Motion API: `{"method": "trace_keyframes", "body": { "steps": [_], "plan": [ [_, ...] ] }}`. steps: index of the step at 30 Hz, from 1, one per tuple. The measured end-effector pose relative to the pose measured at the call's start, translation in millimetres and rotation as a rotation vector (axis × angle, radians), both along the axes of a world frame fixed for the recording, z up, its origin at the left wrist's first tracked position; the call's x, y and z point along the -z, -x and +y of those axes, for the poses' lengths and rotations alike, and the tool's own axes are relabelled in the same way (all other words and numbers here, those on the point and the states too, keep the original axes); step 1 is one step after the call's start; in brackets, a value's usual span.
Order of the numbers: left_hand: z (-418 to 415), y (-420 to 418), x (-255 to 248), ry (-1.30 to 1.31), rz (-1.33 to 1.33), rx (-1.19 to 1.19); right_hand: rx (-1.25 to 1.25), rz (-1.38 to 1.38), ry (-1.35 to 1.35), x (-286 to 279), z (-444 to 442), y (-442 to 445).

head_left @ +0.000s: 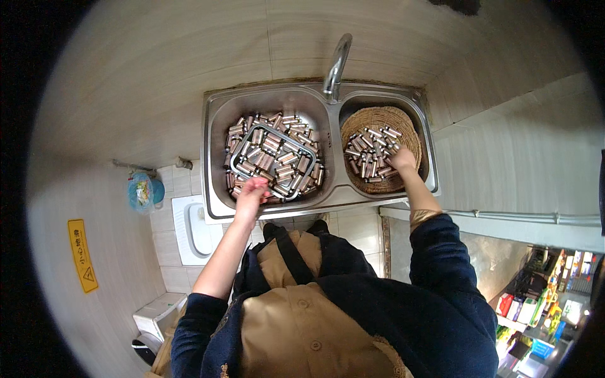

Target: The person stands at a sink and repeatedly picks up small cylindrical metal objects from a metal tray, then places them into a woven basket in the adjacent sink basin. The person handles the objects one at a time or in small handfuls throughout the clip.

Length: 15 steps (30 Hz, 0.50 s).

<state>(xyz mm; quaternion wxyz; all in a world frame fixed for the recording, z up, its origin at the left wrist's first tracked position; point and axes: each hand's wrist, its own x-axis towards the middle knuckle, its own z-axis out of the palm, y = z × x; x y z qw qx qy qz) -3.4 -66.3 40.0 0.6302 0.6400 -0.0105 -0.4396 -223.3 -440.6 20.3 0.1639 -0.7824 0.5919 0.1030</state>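
In the left sink basin (279, 101), a rectangular metal tray (309, 176) lies on a heap of small shiny copper-toned cylinders (234, 127) with dark ends. More of these cylinders (266, 161) fill the tray. My left hand (251, 194) is at the tray's near left corner, fingers bent inward; whether they hold a cylinder is unclear. A round woven basket (378, 117) sits in the right basin, with many loose cylinders (366, 144) in it. Above its right side is my right hand (404, 158), blurred, with a cylinder (393, 149) at its fingertips.
A chrome faucet (336, 71) rises behind the divider between the basins. Tiled wall closes off the back. Down to the left are a squat toilet (196, 231), a lined blue bin (145, 191) and a yellow warning sign (82, 255). Packed shelves (524, 309) show at lower right.
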Motion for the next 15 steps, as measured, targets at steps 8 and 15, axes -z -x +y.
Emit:
{"method": "trace_keyframes", "body": {
  "steps": [8,15],
  "plan": [
    [-51.3,66.3,-9.6,-0.058,-0.239,0.498,-0.103,0.125,-0.040,25.2,-53.1,21.5],
    [-159.7,128.2,-84.0,0.127,-1.006,0.772,-0.386,0.283,0.274,-7.0,-52.5,-23.3]
  ]
}}
